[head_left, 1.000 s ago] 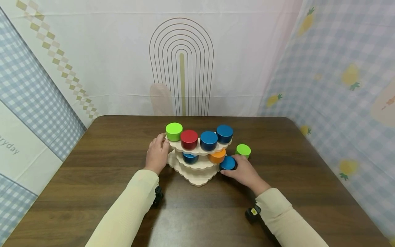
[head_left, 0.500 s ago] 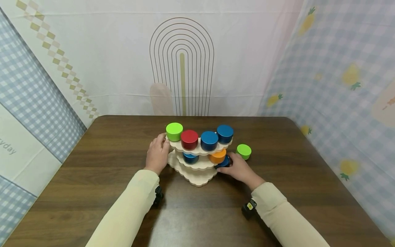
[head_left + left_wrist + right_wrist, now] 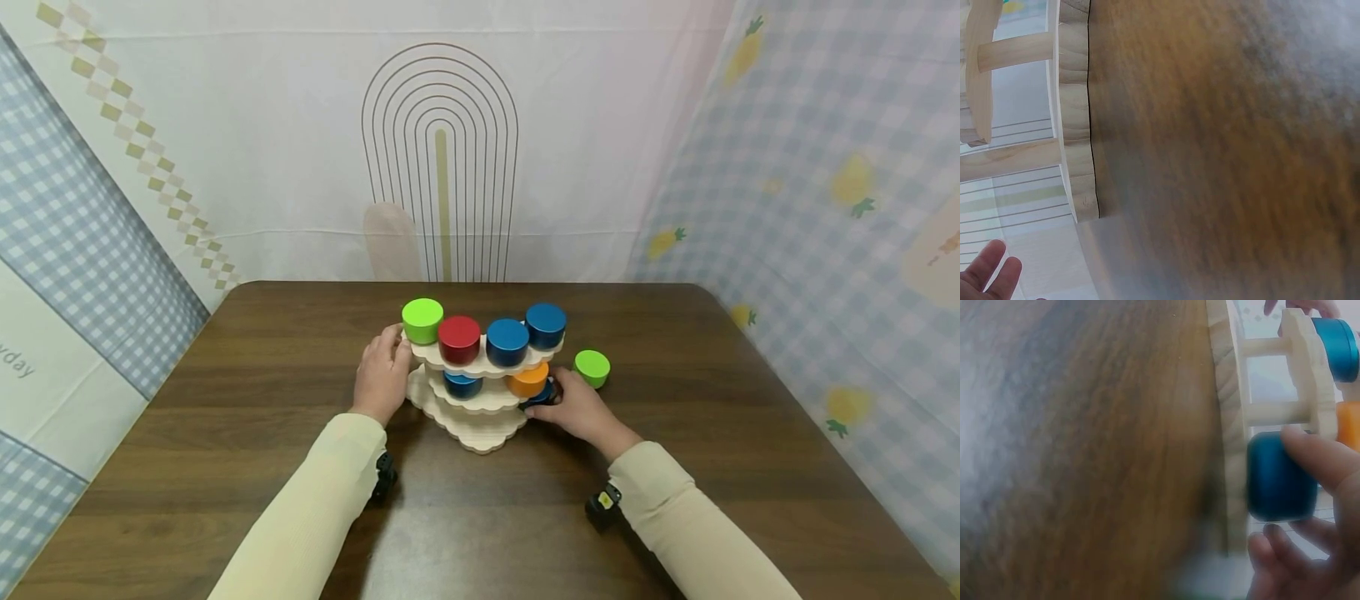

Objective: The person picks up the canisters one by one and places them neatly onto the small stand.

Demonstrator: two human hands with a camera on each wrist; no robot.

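Note:
A pale wooden stand with scalloped tiers is on the table, holding short round coloured blocks. My right hand pinches a blue block between thumb and fingers at the right end of the bottom tier. In the right wrist view that block sits right at the tier's surface; in the head view the hand and the orange block partly hide it. At the stand's left side, my left hand touches the top tier's edge with relaxed fingers. Two of its fingertips show in the left wrist view.
The top tier carries a green block, a red block and two blue blocks. On the middle tier are a blue block and an orange block. Another green block lies on the brown table behind the right hand.
My right hand has moved left with the blue block, from beside the stand in under the middle tier's right end. Over the last half second it barely moves. The left hand stays put.

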